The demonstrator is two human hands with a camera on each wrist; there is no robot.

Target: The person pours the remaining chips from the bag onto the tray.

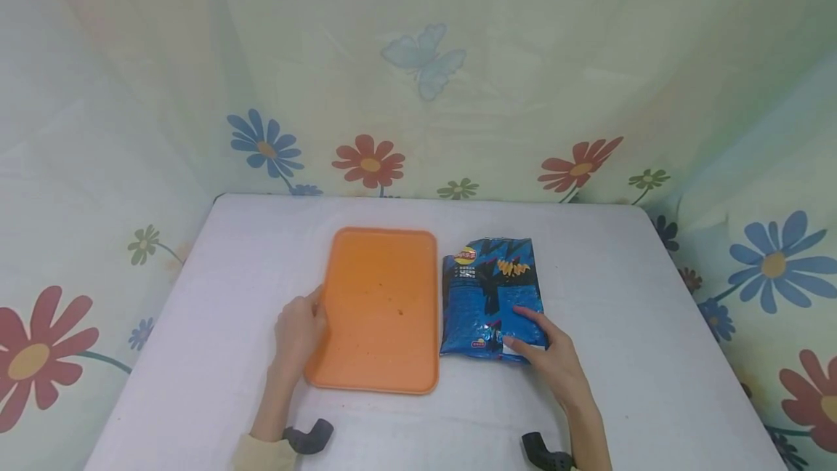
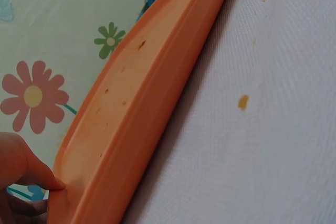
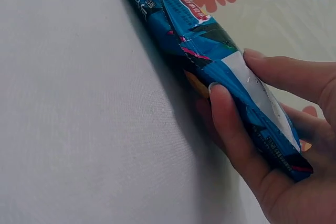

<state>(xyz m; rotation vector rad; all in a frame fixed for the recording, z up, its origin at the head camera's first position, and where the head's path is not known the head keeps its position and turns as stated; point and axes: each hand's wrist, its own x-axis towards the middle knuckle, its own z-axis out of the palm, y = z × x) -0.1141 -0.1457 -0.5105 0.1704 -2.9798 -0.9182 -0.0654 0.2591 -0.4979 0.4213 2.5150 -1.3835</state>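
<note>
From the head view: an orange tray [image 1: 382, 307] flat on the white bench [image 1: 641, 325], a blue snack bag [image 1: 492, 298] just beside it on the right. Left hand [image 1: 299, 333] at the tray's left rim, likely to keep it steady. Right hand [image 1: 554, 356] on the bag's near corner.

From the left wrist: a fingertip [image 2: 55, 183] pressing the tray's [image 2: 152, 103] inner edge; other fingers hidden, so cannot tell their curl. Small crumbs [image 2: 242, 102] on the bench.

From the right wrist: fingers [image 3: 231, 129] and thumb clamped on the bag's [image 3: 210, 51] end, probably to lift it.
</note>
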